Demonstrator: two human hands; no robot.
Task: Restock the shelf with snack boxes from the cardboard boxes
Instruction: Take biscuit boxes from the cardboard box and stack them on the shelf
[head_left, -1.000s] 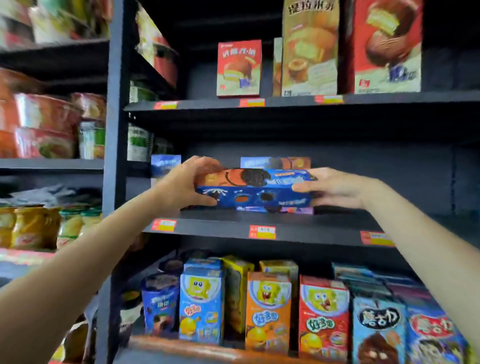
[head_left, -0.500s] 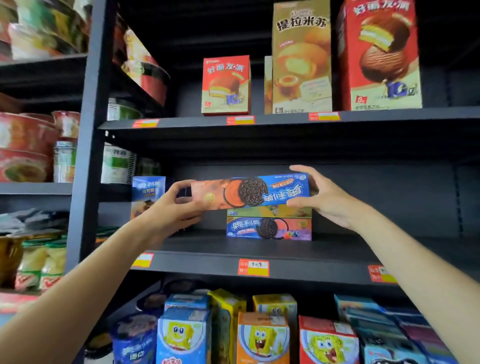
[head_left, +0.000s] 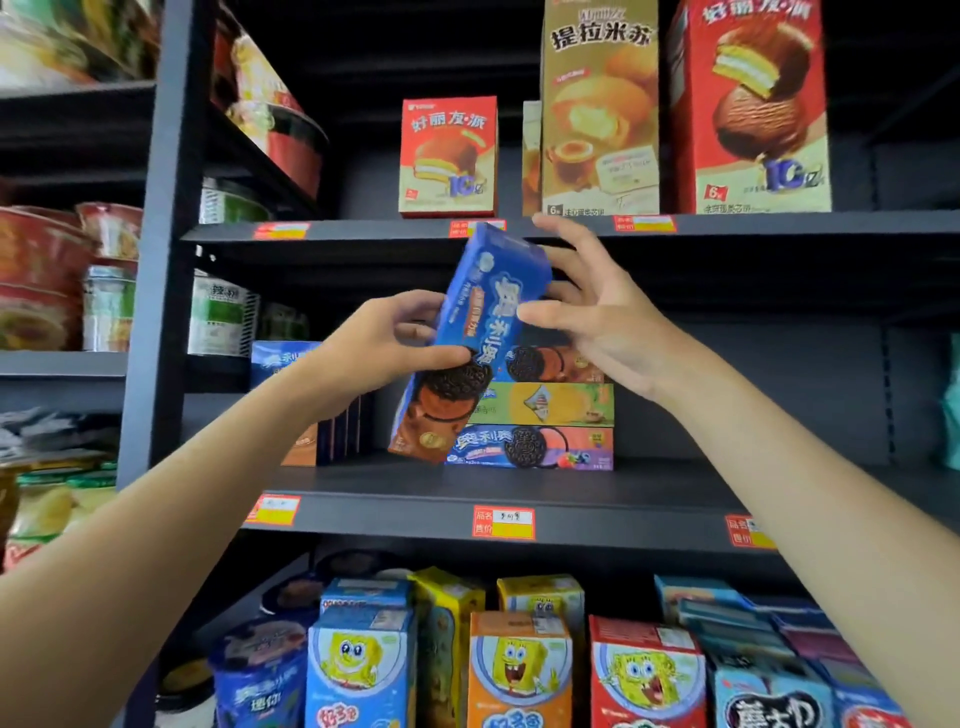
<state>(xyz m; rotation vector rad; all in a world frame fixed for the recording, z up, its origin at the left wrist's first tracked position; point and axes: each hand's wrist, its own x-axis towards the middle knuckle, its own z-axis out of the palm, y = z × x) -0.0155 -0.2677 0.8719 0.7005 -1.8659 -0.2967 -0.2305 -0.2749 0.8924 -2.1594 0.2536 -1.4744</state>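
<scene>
Gripping a blue cookie box (head_left: 470, 343) at mid-length, the left hand (head_left: 382, 348) held it tilted, nearly upright. The right hand (head_left: 597, 317) lay against its upper end, fingers spread. Behind, three boxes (head_left: 550, 410) sat stacked on the middle shelf (head_left: 649, 493).

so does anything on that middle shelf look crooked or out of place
Only the blue Oreo box: it stands tilted on end, lower corner by the flat stack of Oreo boxes, gripped by the left hand. The right hand is open beside it. The stack itself lies square.
</scene>
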